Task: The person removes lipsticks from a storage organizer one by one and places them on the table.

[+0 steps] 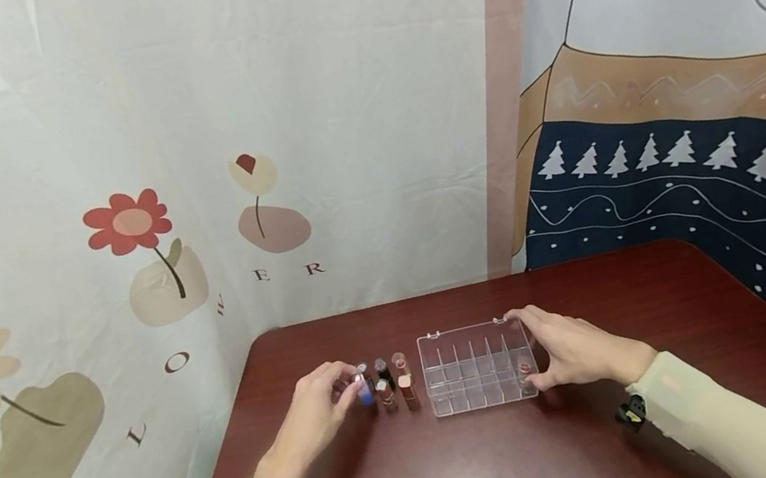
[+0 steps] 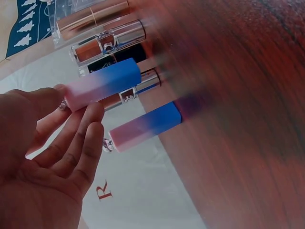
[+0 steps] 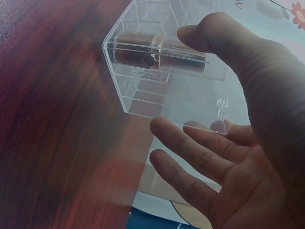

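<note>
My left hand (image 1: pixel 316 411) pinches a pink-and-blue lipstick tube (image 2: pixel 102 85) between thumb and fingertips. Close beside it stands a second pink-and-blue tube (image 2: pixel 145 127). Several other lipsticks are grouped upright on the table, among them a black one (image 1: pixel 382 371), a clear-capped one (image 1: pixel 386 396) and a copper-coloured one (image 1: pixel 407 390). To their right is a clear plastic box (image 1: pixel 446 387) divided into small compartments. My right hand (image 1: pixel 572 347) grips its right end, thumb at the front and fingers behind. One lipstick (image 3: pixel 152 52) stands inside the rightmost front compartment.
The dark red-brown table (image 1: pixel 452 472) carries the box and lipsticks. Behind it hangs a pale cloth (image 1: pixel 364 124) printed with flowers, with a dark tree-patterned cloth (image 1: pixel 648 186) on the right. A black device (image 1: pixel 632 413) is strapped at the right wrist.
</note>
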Demonstrator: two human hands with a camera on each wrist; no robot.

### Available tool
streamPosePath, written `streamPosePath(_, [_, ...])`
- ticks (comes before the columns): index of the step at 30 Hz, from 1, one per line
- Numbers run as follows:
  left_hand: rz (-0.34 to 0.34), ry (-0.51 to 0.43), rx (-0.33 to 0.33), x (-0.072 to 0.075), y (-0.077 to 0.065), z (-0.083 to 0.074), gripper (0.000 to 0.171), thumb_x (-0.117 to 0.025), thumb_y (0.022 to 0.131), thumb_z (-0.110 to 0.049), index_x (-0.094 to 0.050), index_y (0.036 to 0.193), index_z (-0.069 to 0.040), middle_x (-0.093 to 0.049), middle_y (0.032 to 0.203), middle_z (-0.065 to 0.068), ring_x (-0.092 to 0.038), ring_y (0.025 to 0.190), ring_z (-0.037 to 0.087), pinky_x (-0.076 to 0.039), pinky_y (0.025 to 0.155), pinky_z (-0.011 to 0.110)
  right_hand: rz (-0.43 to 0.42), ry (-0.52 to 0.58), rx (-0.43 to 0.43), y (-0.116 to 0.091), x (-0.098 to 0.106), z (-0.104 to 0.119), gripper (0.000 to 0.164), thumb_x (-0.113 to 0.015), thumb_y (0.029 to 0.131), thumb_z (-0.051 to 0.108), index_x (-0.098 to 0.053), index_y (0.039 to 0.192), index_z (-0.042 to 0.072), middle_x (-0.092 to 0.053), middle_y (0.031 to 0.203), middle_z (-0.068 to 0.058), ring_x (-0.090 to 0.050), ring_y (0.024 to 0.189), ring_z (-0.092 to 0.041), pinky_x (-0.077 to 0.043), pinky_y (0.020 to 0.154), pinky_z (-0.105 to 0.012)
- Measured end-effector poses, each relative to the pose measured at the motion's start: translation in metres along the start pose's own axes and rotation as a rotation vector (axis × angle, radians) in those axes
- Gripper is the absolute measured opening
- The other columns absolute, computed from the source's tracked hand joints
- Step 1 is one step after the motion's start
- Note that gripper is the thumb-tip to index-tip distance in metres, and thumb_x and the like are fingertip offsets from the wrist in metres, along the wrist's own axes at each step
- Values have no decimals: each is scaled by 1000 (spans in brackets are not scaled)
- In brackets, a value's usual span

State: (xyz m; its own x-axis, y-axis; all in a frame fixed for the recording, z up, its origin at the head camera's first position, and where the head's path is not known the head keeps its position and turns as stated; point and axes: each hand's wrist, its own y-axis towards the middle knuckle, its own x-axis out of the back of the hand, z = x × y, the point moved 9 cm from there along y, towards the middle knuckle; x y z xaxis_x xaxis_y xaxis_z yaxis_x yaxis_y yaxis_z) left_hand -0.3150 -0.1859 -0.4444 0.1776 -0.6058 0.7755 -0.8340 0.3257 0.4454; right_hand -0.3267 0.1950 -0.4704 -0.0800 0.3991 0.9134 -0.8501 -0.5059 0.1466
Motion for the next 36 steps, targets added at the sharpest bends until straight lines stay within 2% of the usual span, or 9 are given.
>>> streamPosePath(6, [83, 34, 75, -9, -1, 8, 8, -89, 103, -9, -83, 107, -12, -77, 95, -3, -69, 83, 5, -65, 77, 26, 4, -1, -7, 0, 0, 0, 95, -102, 84, 29, -52, 162, 11, -69, 148, -14, -67, 101, -10, -64, 80, -35])
streamPosePath(9, [106, 49, 92, -12, -3, 10, 8, -89, 103, -9, -83, 109, -11, -79, 100, -1, -70, 84, 7, -65, 79, 26, 6, 0, -10, 0, -1, 0, 95, -102, 84, 30, -52, 162, 10, -68, 149, -14, -66, 100, -10, -63, 80, -35])
streamPosePath(13, [114, 64, 91, -15, -4, 10, 9, -89, 103, -8, -83, 109, -11, -81, 103, 1, -72, 87, 9, -66, 81, 27, 2, 4, -7, 0, -1, 0, 95, -102, 84, 30, -52, 162, 11, -69, 149, -15, -67, 100, -10, -63, 80, -34])
streamPosePath(19, [114, 62, 99, -14, -3, 9, 9, -88, 103, -8, -82, 109, -11, -79, 100, 0, -70, 85, 8, -65, 79, 26, -4, 9, -1, 0, 0, -1, 94, -102, 83, 29, -53, 162, 12, -69, 149, -14, -68, 101, -7, -62, 79, -33])
streamPosePath(22, [109, 61, 108, -13, -3, 9, 11, -89, 103, -9, -83, 112, -9, -78, 99, -1, -70, 84, 8, -65, 78, 26, -2, 10, -3, -1, 0, -1, 95, -102, 83, 29, -52, 162, 11, -68, 149, -14, -68, 101, -8, -62, 78, -33])
streamPosePath(27, [75, 95, 101, -8, -4, 7, 15, -90, 103, -13, -84, 116, -10, -78, 100, -4, -72, 84, 16, -62, 76, 26, 10, 6, -18, -1, -1, -2, 96, -102, 84, 30, -51, 163, 11, -68, 151, -14, -68, 102, -9, -63, 80, -34])
streamPosePath(32, [21, 149, 75, -1, -3, 3, 19, -91, 103, -17, -85, 120, -15, -79, 104, -1, -75, 87, 20, -59, 74, 28, 17, 14, -24, -1, -2, -2, 97, -102, 84, 30, -51, 164, 12, -67, 151, -14, -69, 105, -11, -64, 80, -33])
streamPosePath(36, [-34, 169, 28, 4, 1, -7, 20, -90, 103, -16, -84, 122, -17, -80, 105, 3, -77, 84, 18, -61, 72, 29, 17, 18, -19, 0, -2, -2, 97, -102, 85, 31, -50, 165, 13, -67, 152, -15, -68, 103, -11, -62, 78, -31])
